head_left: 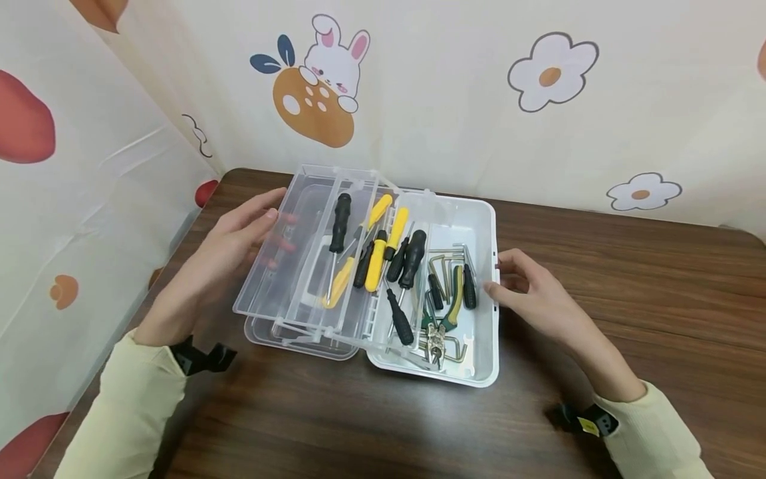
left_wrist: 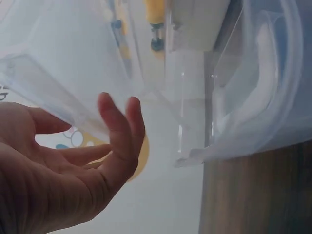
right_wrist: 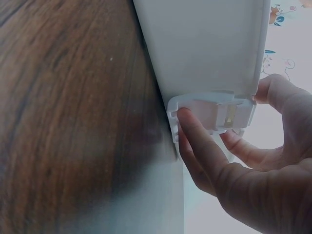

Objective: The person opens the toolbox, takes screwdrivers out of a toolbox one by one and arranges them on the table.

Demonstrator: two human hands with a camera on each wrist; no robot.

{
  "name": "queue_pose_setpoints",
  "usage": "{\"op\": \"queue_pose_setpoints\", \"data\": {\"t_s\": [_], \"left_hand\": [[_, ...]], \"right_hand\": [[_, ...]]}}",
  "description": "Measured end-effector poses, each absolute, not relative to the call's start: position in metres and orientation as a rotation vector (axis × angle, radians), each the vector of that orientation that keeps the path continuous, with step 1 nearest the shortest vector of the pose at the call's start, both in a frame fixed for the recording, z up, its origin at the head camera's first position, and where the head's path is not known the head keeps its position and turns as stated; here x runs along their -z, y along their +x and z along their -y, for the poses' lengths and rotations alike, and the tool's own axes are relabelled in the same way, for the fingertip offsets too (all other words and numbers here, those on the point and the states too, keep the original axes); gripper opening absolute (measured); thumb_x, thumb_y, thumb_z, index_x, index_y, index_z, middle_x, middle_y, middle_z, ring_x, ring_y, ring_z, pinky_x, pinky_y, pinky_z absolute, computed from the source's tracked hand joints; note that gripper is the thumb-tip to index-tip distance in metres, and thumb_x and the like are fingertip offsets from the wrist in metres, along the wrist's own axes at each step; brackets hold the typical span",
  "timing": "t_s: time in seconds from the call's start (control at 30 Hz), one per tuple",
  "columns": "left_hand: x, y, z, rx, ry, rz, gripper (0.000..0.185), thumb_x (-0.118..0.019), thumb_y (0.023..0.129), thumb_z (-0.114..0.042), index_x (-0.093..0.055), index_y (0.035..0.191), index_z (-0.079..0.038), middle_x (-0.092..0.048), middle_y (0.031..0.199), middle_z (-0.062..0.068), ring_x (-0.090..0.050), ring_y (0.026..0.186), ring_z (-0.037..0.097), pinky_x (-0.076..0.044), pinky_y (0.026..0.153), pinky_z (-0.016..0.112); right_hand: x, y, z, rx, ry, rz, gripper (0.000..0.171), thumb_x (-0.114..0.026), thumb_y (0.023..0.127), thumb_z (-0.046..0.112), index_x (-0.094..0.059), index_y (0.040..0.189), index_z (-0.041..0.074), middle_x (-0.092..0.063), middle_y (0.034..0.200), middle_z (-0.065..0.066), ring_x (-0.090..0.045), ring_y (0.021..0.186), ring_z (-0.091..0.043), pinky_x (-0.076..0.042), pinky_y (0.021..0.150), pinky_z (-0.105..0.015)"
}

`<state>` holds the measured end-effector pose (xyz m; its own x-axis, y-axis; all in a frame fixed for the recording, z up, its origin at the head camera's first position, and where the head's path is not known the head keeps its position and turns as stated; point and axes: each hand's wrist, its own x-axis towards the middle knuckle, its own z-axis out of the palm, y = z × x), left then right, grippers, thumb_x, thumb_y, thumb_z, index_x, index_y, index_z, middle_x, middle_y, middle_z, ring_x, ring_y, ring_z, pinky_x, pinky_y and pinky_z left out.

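A white toolbox (head_left: 483,346) stands open on the table, its clear lid (head_left: 335,349) folded out to the left. Above them a clear tray (head_left: 257,296) is raised on hinged arms and carries several black and yellow screwdrivers (head_left: 341,223). My left hand (head_left: 230,243) holds the tray's left edge, thumb outside and fingers curled beneath, visible through the plastic. On the right, my right hand (head_left: 532,283) grips the toolbox's side, with fingers on the white latch (right_wrist: 207,114) and thumb near the rim. Inside the toolbox lie hex keys (head_left: 439,263) and green-and-yellow handled pliers (head_left: 456,299).
The dark wooden table (head_left: 598,266) extends to the right and toward the front. Behind it hangs a printed curtain (head_left: 443,100) with a rabbit and flowers; another stretch of it runs along the left side.
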<state>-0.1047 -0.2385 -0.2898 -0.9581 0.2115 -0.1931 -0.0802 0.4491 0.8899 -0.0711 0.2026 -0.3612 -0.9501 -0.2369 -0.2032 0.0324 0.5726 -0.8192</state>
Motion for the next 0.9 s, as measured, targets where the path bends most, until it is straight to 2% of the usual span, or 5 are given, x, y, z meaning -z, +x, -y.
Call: {"op": "queue_pose_setpoints", "data": {"t_s": [0.27,0.47,0.67,0.8,0.9], "left_hand": [[0.305,-0.108,0.235,-1.604,0.184,-2.542,0.055,-0.05,0.111,-0.031,-0.035,0.164,-0.026,-0.068,0.118,-0.008,-0.065,0.075,0.011,-0.057,0.057,0.024],[0.312,-0.108,0.231,-1.583,0.192,-2.627,0.052,-0.049,0.112,-0.029,-0.037,0.163,-0.028,-0.067,0.116,0.0,-0.06,0.07,0.013,-0.053,0.053,0.023],[0.314,-0.11,0.229,-1.567,0.218,-2.653,0.053,-0.048,0.112,-0.028,-0.036,0.163,-0.025,-0.066,0.118,0.009,-0.059,0.067,0.012,-0.053,0.054,0.022],[0.314,-0.111,0.227,-1.59,0.236,-2.637,0.053,-0.048,0.112,-0.027,-0.037,0.163,-0.023,-0.067,0.115,0.005,-0.058,0.066,0.011,-0.052,0.054,0.022],[0.314,-0.111,0.227,-1.603,0.235,-2.625,0.053,-0.048,0.112,-0.027,-0.037,0.163,-0.023,-0.067,0.114,0.001,-0.058,0.066,0.011,-0.052,0.054,0.022]], "right_hand": [[0.362,-0.073,-0.2,1.304,-0.187,-2.523,0.043,-0.065,0.103,0.026,-0.051,0.138,0.006,-0.059,0.137,-0.02,-0.067,0.113,-0.036,-0.054,0.09,-0.032],[0.362,-0.073,-0.199,1.289,-0.164,-2.534,0.044,-0.066,0.103,0.028,-0.051,0.138,0.007,-0.06,0.137,-0.018,-0.067,0.115,-0.035,-0.054,0.09,-0.03],[0.357,-0.071,-0.196,1.195,-0.118,-2.643,0.054,-0.069,0.1,0.035,-0.047,0.14,0.007,-0.061,0.136,-0.02,-0.068,0.118,-0.037,-0.058,0.092,-0.045],[0.35,-0.069,-0.193,1.154,-0.184,-2.829,0.059,-0.075,0.096,0.025,-0.045,0.141,0.003,-0.057,0.136,-0.023,-0.063,0.121,-0.044,-0.055,0.097,-0.061],[0.343,-0.074,-0.188,1.149,-0.393,-3.014,0.056,-0.078,0.091,0.012,-0.05,0.138,-0.001,-0.056,0.133,-0.022,-0.058,0.121,-0.042,-0.05,0.1,-0.059]]}}
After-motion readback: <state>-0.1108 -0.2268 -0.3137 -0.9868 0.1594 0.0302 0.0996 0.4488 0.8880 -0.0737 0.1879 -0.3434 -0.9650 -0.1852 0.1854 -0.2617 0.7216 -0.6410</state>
